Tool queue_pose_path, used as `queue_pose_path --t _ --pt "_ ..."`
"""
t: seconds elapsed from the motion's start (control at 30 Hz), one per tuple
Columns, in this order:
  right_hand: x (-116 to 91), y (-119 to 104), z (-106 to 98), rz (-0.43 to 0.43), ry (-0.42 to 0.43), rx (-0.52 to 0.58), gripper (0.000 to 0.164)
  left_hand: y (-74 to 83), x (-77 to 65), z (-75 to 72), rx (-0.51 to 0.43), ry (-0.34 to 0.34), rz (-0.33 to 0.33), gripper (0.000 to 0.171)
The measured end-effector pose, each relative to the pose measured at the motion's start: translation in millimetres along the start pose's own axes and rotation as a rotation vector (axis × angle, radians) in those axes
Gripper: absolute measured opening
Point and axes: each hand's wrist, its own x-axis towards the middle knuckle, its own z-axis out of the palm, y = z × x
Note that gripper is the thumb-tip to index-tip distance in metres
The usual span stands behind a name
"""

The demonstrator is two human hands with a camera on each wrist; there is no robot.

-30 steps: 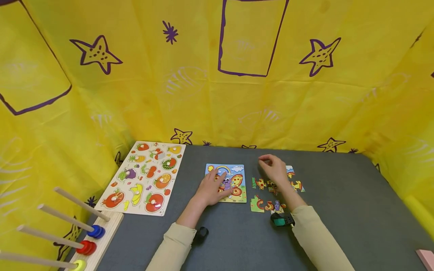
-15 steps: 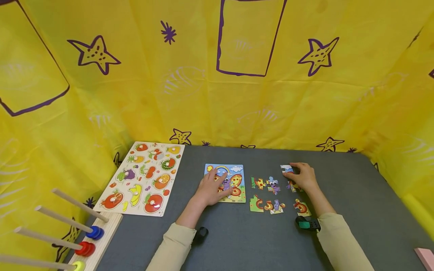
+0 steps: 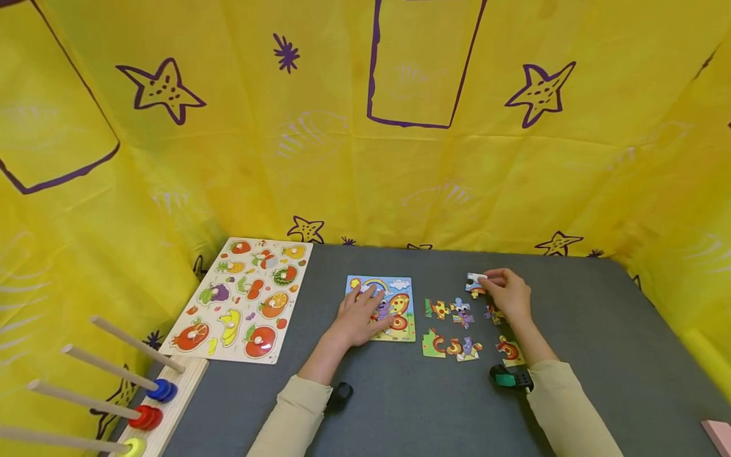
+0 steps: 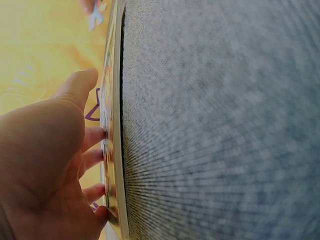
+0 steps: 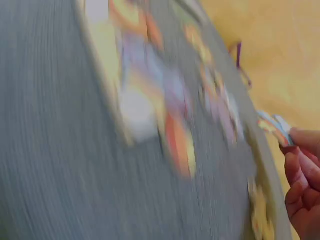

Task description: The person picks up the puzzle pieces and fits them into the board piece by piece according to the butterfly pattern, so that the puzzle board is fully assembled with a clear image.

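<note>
My left hand [image 3: 361,317] rests with fingers spread on a square butterfly puzzle board [image 3: 402,327], which shows a rainbow and clouds at its top. The left wrist view has that hand [image 4: 65,155] lying along the edge of the board [image 4: 116,150]. My right hand [image 3: 510,297] pinches a jigsaw piece [image 3: 475,283] with white, blue and orange on it, between thumb and fingertips. The right wrist view shows the pinched piece [image 5: 272,125] raised over the table. Loose jigsaw pieces [image 3: 461,312] lie left of and below this hand, blurred in the right wrist view.
A wooden fruit knob puzzle [image 3: 240,298] lies at the left. Nearer stands a wooden peg rack [image 3: 188,377] with blue, red and yellow rings. A pink block [image 3: 716,437] sits at the right edge. Yellow cloth [image 3: 342,178] walls the table in.
My right hand moved right from above the middle pieces, took hold of the upper right jigsaw piece, and shifted it slightly left. My left hand stays on the board.
</note>
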Motion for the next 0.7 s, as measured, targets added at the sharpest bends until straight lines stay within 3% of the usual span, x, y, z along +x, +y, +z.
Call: queue_pose_path --t 0.1,0.33,0.47,0.7 --pt "-2.1 -17.2 13.2 0.029 -0.033 0.083 0.037 -0.4 0.1 0.2 0.013 0.0 -0.002 0.07" --pt "-12.9 -61.7 55.6 0.003 -0.217 0.245 0.038 1.6 0.0 0.1 0.05 -0.026 -0.023 0.073" --pt "-15.8 -76.5 80.6 -0.046 -0.264 0.222 0.033 4.1 -1.4 -2.3 0.055 -0.045 -0.03 0.072" --pt "-16.4 -84.7 103.3 -0.084 -0.244 0.102 0.025 6.7 -1.8 -3.1 0.085 -0.06 -0.023 0.069"
